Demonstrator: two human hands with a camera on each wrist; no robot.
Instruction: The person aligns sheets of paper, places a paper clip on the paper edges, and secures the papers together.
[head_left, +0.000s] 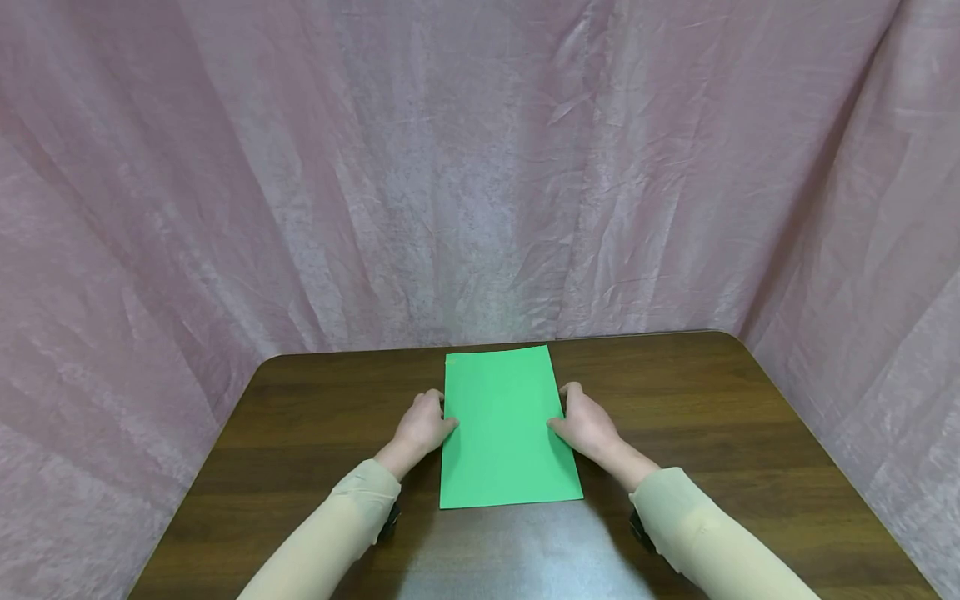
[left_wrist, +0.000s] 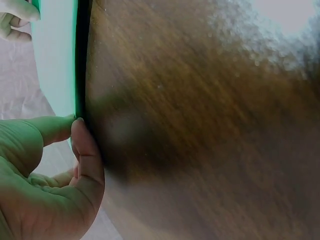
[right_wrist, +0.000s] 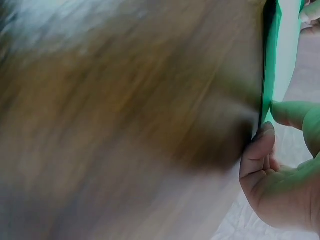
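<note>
A flat green sheet of paper (head_left: 501,442) lies between the two hands near the middle of the table, its long sides running away from me. My left hand (head_left: 424,423) pinches its left edge, thumb on top and fingers beneath. On the opposite edge my right hand (head_left: 590,427) does the same. In the left wrist view the left thumb and index finger (left_wrist: 86,150) meet at the paper's border. The right wrist view has the right index finger (right_wrist: 261,145) under the border, and the paper's edge looks slightly raised off the wood there.
The dark brown wooden table (head_left: 330,417) has rounded far corners. A pinkish crushed-velvet curtain (head_left: 465,167) hangs behind it and along both sides. Light reflects off the tabletop in front of the paper. Pale sleeves (head_left: 330,533) cover both forearms, with dark wrist devices beneath.
</note>
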